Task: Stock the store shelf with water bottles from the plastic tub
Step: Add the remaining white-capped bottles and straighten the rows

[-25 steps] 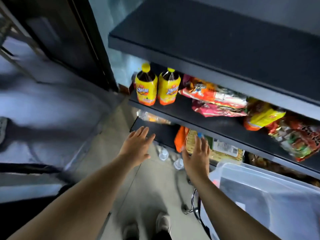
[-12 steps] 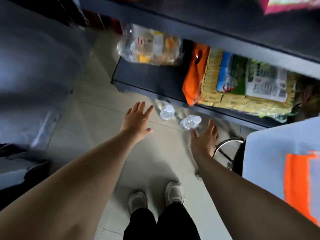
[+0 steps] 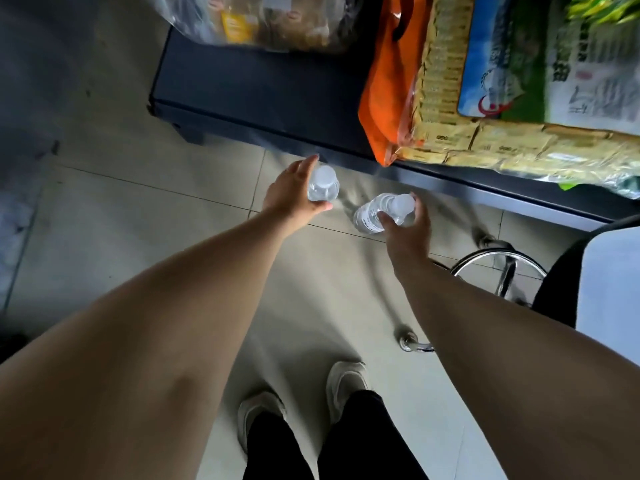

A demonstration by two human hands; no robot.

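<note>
**Two bottles gripped on the floor, below the bottom shelf**

The left hand (image 3: 294, 194) curls round an upright water bottle (image 3: 322, 184) standing on the floor tiles (image 3: 138, 216), thumb at the near side, fingers round the far side; the right hand (image 3: 408, 226) grips a second bottle (image 3: 379, 211), tilted with its cap towards the front edge of the bottom shelf (image 3: 263, 88); the white tub (image 3: 609, 282) shows only at the right edge of view, beside a chrome stool base (image 3: 498, 268).

Risks, as a judgement: the tilted bottle looks held partly by fingertips, so it could slip and roll under the shelf; lifting both at once, a cap may knock the shelf's front edge; the free shelf space lies at its left end, between a clear plastic bag (image 3: 263, 22) and an orange bag (image 3: 388, 88), so a careless placement could topple against them.

Writing: the tilted bottle's label carries small print, too blurred to read; the yellow package (image 3: 460, 98) bears rows of characters and a red logo, illegible.
</note>
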